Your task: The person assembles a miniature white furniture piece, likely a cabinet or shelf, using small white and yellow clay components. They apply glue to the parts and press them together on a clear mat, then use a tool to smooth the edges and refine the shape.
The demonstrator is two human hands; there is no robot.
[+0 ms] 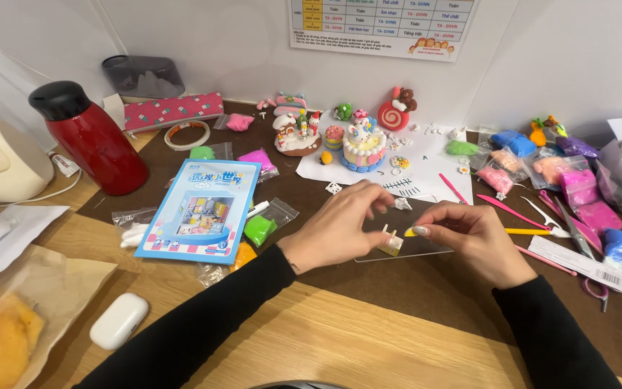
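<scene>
Head view: two hands work a small clay piece at the middle of the counter (368, 338).

Nearest, at lower left of the frame, a white earbud case (118, 320) lies on the wood beside a paper bag (30, 317). At centre, the left hand (340, 229) curls down with fingertips touching a small pale yellow clay piece (391, 243) on a clear sheet (412, 248); the right hand (473, 238) pinches a tiny yellow bit (411, 232) just beside it. Left of them lies a blue booklet (199, 210) among clay packets. To the right lie pink plastic tools (502, 209) and more coloured clay bags. Farther back, a clay cake model (363, 146) stands on white paper (426, 162), and a red flask (91, 137) stands at upper left.
</scene>
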